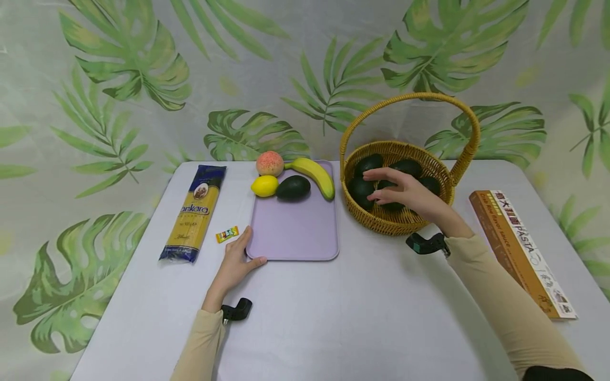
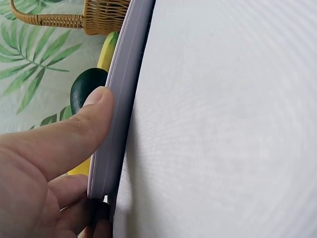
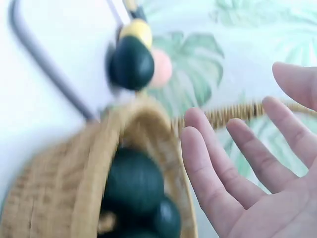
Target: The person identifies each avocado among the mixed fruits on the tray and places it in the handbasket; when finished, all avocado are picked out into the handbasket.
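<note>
A lilac tray holds a peach, a lemon, a dark green avocado and a banana along its far side. My left hand grips the tray's near left corner. In the left wrist view the thumb lies on the rim, and the other fingers bend around the corner, partly hidden. Over the wicker basket hovers my right hand, fingers spread and holding nothing. Several dark avocados lie inside the basket, partly covered by that hand in the head view.
Left of the tray are a pasta packet and a small yellow candy wrapper. At the right lies a long pasta box. The basket's tall handle arches above it. A leaf-patterned cloth hangs behind the white table.
</note>
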### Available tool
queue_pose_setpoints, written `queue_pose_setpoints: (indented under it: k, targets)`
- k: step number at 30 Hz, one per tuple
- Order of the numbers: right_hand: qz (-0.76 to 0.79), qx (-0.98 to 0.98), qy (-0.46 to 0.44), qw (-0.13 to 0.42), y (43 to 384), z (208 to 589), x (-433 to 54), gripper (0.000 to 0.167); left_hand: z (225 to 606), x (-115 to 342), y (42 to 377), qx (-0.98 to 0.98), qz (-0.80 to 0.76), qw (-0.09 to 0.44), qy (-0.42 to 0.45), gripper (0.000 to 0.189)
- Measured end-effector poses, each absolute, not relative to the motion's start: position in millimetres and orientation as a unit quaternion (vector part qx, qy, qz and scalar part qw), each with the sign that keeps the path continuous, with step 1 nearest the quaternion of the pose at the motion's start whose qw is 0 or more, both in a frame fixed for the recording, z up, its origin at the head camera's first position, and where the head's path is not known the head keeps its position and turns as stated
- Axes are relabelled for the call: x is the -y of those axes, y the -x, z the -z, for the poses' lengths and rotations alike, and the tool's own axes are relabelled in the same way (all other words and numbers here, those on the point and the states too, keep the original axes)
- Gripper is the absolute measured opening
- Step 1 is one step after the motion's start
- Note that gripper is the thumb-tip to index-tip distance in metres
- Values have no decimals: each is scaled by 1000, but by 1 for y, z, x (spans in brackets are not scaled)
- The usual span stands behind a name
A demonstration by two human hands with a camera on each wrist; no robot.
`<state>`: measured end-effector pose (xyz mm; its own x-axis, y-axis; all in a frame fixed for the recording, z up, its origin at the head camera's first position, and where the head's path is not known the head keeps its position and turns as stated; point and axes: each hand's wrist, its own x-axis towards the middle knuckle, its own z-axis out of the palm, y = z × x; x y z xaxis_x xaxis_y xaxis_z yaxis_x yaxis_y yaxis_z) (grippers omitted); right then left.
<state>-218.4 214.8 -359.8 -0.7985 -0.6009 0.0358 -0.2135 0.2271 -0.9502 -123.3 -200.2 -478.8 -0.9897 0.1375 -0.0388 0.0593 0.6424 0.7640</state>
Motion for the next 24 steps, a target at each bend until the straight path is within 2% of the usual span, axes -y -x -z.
queue_pose_setpoints:
  k: [10, 18, 24]
  targets:
    - [525, -771, 305, 190, 231, 363, -137, 55, 480, 200, 124, -903, -423, 47, -52, 90]
    - [505, -784, 318, 170, 255, 387, -90, 63, 479, 200, 124, -902, -425, 55, -49, 90]
    - [467, -813, 322, 134, 273, 402, -68, 65, 478, 200, 123, -903, -423, 55, -48, 90]
